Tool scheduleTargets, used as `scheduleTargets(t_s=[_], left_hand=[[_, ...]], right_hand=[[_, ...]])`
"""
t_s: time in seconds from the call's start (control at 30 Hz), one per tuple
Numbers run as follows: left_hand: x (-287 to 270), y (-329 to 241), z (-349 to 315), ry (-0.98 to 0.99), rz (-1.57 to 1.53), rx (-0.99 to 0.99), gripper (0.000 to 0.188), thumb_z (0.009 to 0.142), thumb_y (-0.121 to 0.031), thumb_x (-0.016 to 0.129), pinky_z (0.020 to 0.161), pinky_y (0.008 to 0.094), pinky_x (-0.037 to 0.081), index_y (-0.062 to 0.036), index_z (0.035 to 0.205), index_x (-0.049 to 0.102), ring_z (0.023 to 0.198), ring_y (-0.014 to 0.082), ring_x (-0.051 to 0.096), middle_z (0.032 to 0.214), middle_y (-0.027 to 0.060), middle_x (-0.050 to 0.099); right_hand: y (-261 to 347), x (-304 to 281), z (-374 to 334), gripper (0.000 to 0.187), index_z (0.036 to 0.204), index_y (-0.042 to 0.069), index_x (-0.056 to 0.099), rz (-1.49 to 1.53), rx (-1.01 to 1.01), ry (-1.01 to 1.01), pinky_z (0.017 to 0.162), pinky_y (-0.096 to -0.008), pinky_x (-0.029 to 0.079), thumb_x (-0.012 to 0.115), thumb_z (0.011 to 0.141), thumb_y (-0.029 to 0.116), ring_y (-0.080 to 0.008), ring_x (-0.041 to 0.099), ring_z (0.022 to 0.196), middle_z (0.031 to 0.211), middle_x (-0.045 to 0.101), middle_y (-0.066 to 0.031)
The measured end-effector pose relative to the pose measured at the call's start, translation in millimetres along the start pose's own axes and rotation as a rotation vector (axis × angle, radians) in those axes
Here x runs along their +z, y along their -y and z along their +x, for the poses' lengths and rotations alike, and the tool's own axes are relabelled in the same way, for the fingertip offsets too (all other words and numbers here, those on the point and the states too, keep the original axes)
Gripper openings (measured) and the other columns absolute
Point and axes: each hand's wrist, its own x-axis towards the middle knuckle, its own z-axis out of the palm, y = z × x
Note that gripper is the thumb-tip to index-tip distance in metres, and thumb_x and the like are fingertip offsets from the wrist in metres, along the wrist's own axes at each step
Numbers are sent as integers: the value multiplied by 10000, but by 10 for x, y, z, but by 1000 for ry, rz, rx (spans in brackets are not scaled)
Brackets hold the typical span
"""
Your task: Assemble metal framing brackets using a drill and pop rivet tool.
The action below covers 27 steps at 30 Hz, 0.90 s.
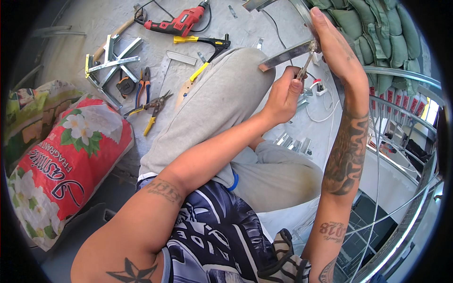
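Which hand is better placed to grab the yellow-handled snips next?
Left, probably: the left hand is nearer the yellow-handled snips, though it grips a slim metal piece. The right hand is farther off, against the metal frame.

Before me spreads a grey floor (106, 23), scuffed and streaked, with bright light over much of it. Ahead on my right, green sacks (377, 33) are piled in layers. Near them I see a shiny metal rail (406, 74). Thin rods (376, 165) cross nearer me, with a white surface (394, 191) beyond. My far left looks dimmer.
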Motion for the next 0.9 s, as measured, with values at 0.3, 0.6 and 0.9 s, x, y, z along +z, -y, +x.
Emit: scheduleTargets(t_s=[0.3, 0.6, 0.9], left_hand=[[26, 50, 0, -28, 41, 20, 710, 999, -636, 230, 628, 326, 428, 14, 1043, 514, 665, 165, 517, 751, 84, 565], [27, 118, 64, -28, -209, 13, 637, 1031, -565, 266, 812, 329, 459, 22, 1073, 510, 847, 200, 581, 877, 113, 608], [146, -383, 73, -124, -305, -342, 659, 1038, -569, 237, 652, 262, 436, 16, 1038, 540, 696, 119, 530, 781, 38, 519]], right_hand=[[-54, 1, 50, 821, 1483, -43, 319, -37, -26, -12, 1161, -318, 213, 355, 997, 618, -230, 340, 1403, 1508, 393, -166], [-148, -154, 198, 686, 1422, -126, 341, -228, -77, 105, 1178, -292, 212, 250, 1066, 453, -273, 301, 1443, 1530, 337, -231], [-26, -55, 374, 702, 1389, -8, 485, 12, 183, 254, 1101, -342, 336, 176, 1050, 524, -262, 458, 1304, 1401, 523, -182]])
